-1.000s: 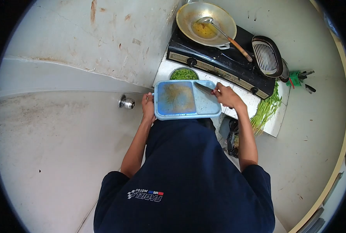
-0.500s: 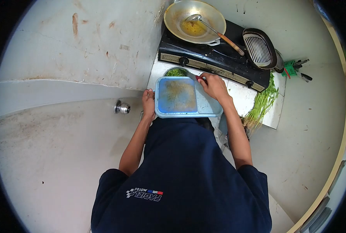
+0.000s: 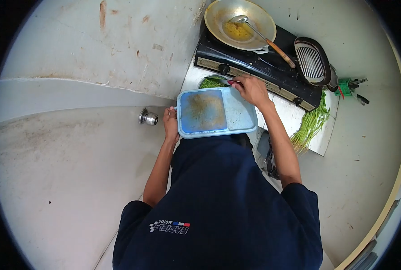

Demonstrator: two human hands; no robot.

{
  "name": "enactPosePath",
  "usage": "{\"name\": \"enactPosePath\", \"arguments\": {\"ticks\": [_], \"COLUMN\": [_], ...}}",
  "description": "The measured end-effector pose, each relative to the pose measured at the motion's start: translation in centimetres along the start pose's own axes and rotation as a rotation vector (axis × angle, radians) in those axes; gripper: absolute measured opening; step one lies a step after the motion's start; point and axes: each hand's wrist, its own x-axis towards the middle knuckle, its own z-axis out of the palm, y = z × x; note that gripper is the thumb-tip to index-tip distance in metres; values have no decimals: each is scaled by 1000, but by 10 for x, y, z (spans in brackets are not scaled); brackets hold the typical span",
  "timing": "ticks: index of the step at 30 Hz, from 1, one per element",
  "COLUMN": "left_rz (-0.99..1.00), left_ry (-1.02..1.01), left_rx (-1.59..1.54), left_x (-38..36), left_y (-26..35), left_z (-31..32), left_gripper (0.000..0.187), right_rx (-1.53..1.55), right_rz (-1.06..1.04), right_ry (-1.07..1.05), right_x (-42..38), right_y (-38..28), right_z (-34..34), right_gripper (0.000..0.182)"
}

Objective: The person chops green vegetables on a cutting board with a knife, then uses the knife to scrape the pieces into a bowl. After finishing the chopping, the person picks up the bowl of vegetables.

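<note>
My left hand [image 3: 171, 123] is closed on the left edge of a light blue cutting board [image 3: 242, 112], whose darker blue, stained panel faces up. In my right hand [image 3: 253, 91] is a knife [image 3: 226, 81] with a red handle, its blade pointing left over the board's far edge. Just beyond that edge, a bowl of chopped greens [image 3: 211, 83] shows partly; the board and the blade hide the rest of it.
A black gas stove [image 3: 250, 65] carries a wok [image 3: 216, 17] with a wooden-handled ladle [image 3: 279, 53] and a grill pan [image 3: 309, 60]. Long green stalks [image 3: 312, 126] lie on the tiled counter at right, near a green basket [image 3: 343, 87] of utensils. A door knob [image 3: 149, 118] sticks out at left.
The view has shifted, so the stove and counter appear further right. The board has tilted slightly, its right side showing more. The knife blade now lies flatter across the bowl.
</note>
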Motion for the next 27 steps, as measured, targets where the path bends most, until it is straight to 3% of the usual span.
{"name": "enactPosePath", "arguments": {"ticks": [4,7,10,16,19,27], "left_rz": [-3,-8,-17,-118,-170,-258], "left_ry": [1,-15,-39,-99,-191,-325], "left_rx": [-4,4,-27,-110,-67,6], "left_x": [-4,-5,1,25,34,48], "left_y": [5,8,6,-3,-1,-12], "left_z": [5,9,13,43,58,91], "left_gripper": [29,29,29,26,26,25], "right_rx": [64,-118,50,264,64,-117], "right_rz": [-139,-19,14,6,20,-112], "right_ry": [-58,-166,-22,-81,-145,-101], "right_x": [2,6,-5,-33,-48,-59], "right_y": [-11,-3,-14,-26,-35,-46], "right_z": [-9,-6,-22,-48,-69,-105], "right_gripper": [25,24,23,23,23,20]}}
